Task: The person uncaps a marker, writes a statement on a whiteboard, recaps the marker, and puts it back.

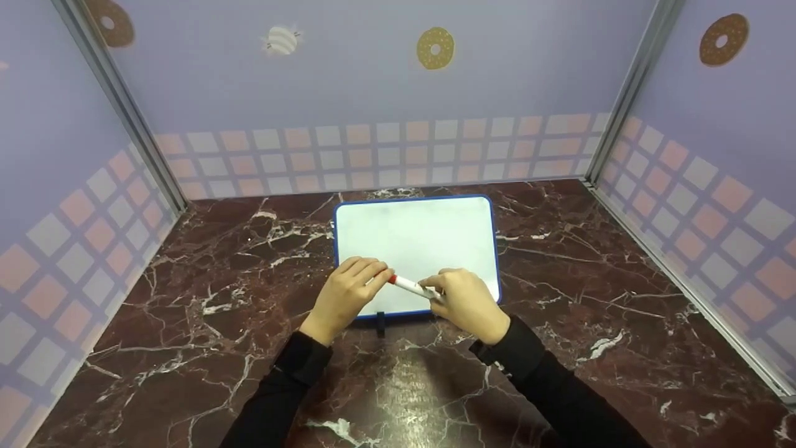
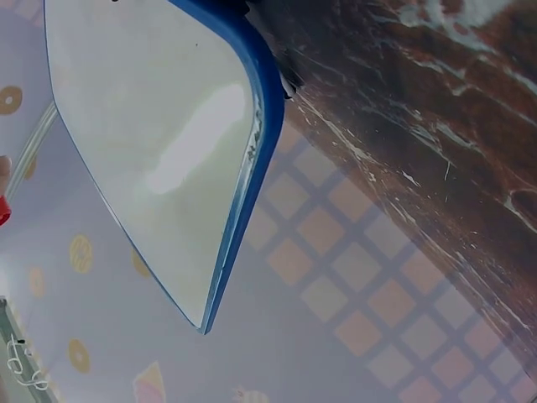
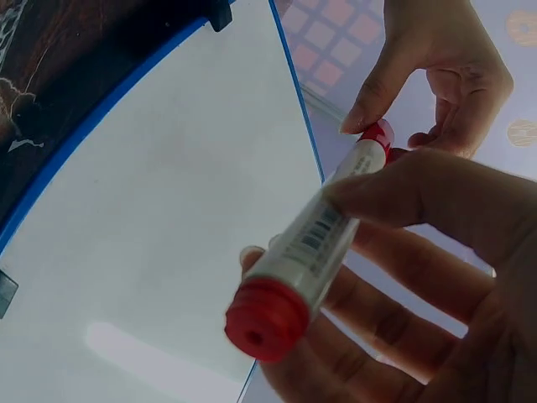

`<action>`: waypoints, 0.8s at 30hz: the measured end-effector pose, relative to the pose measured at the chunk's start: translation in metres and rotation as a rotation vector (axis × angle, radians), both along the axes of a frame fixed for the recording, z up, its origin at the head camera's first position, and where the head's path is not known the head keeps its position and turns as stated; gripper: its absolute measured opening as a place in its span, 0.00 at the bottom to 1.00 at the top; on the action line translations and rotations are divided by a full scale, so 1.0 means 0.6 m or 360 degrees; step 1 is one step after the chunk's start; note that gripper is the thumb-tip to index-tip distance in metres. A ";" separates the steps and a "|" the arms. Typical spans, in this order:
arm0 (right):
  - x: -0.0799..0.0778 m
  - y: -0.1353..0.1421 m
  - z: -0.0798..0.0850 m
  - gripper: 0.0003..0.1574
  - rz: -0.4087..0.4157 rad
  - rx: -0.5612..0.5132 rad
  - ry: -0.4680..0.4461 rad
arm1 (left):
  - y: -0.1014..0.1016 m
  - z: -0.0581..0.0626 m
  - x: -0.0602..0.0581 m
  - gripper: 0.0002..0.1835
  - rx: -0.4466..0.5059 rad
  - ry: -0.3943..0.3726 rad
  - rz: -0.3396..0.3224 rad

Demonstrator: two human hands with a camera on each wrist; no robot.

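A white marker [image 1: 410, 286] with a red cap is held between both hands above a blue-framed whiteboard [image 1: 423, 230]. My right hand [image 1: 466, 302] grips the barrel; in the right wrist view its thumb [image 3: 394, 189] lies along the label, near the red end plug [image 3: 267, 319]. At the far end, my left hand [image 1: 351, 289] pinches the red cap [image 3: 379, 134] between thumb and fingers. Only a fingertip and a bit of red cap [image 2: 4, 210] show at the left wrist view's edge. No writing is visible on the board's white face.
The whiteboard stands on a dark red marbled table [image 1: 249, 361], with a black foot [image 1: 381, 323] at its lower edge. Patterned walls [image 1: 373, 81] enclose the back and both sides, with metal posts [image 1: 634, 81] at the corners.
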State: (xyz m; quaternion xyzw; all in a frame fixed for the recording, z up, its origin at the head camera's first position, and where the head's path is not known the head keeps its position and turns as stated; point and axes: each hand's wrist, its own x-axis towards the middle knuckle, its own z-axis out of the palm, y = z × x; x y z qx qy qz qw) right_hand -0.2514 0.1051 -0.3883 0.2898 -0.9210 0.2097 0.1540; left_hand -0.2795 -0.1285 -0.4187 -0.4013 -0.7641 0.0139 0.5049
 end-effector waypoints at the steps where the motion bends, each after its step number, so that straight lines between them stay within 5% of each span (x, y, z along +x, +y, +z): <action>1: 0.000 0.000 0.000 0.20 -0.0001 0.0002 -0.0001 | 0.000 0.000 0.000 0.10 -0.0006 0.0008 0.0006; 15: -0.003 0.002 -0.001 0.18 -0.0076 0.0065 0.0180 | -0.002 0.002 -0.002 0.10 -0.0006 -0.0007 0.0017; 24: -0.014 0.023 0.006 0.18 -0.0126 0.0048 0.0200 | -0.035 0.018 -0.011 0.11 0.0112 -0.0035 0.0030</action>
